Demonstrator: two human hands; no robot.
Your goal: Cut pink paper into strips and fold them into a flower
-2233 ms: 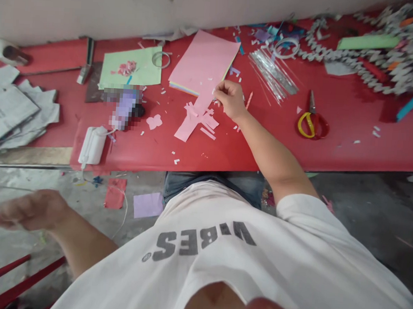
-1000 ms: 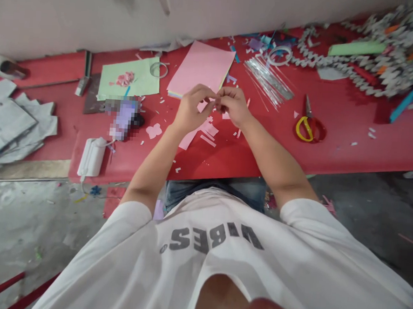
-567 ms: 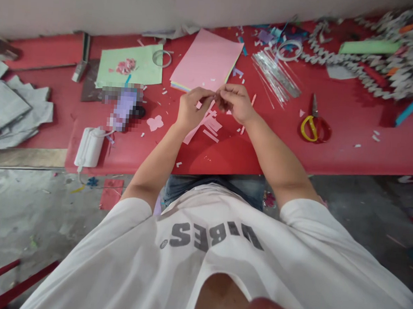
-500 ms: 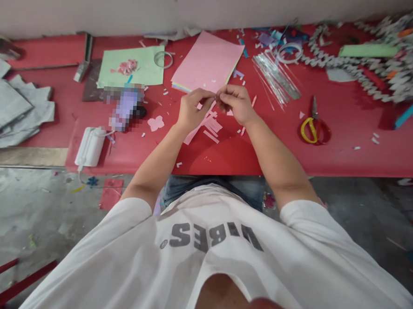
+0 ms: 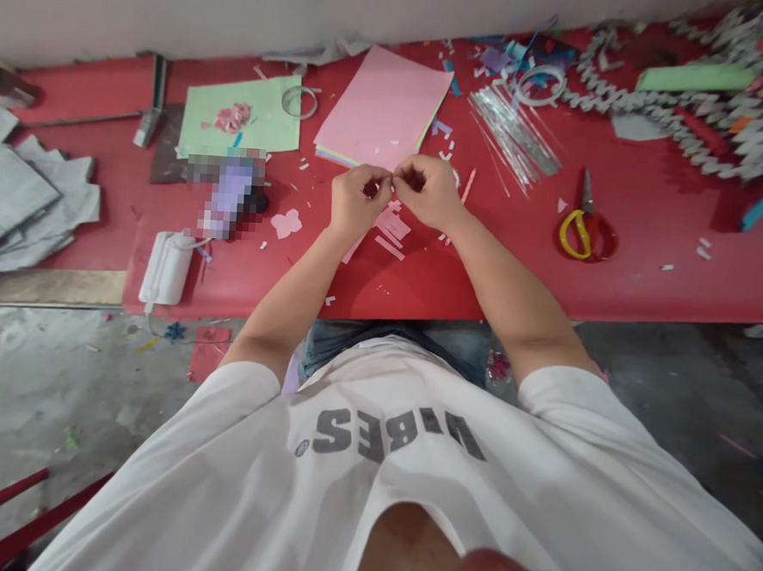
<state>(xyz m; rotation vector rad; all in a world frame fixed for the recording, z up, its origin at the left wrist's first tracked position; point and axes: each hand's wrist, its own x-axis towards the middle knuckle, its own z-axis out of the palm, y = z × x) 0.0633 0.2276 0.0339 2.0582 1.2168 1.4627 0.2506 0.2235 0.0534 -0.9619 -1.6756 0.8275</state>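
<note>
My left hand [image 5: 359,200] and my right hand [image 5: 428,189] meet fingertip to fingertip above the red table [image 5: 407,294]. Both are closed in a pinch, thumb against finger. Whatever sits between the fingertips is too small to make out. Just beyond them lies a stack of coloured paper [image 5: 387,105] with a pink sheet on top. Under my hands are pink paper strips [image 5: 393,226], partly covered. A pink flower-shaped cutout [image 5: 286,223] lies left of my left hand. To the right of my right hand rests a pink pencil-like stick [image 5: 468,187].
Scissors [image 5: 585,233] with yellow and red handles lie at the right, near a bundle of silvery strips [image 5: 516,139]. A green sheet [image 5: 197,123] holding pink pieces, a tape roll [image 5: 300,102] and a white power bank-like box [image 5: 166,268] are at the left. Grey garlands [image 5: 706,142] fill the back right.
My fingers have curled more and both hands' fingertips have drawn into tighter pinches, slightly to the left. The view has shifted a little; objects on the table stay put.
</note>
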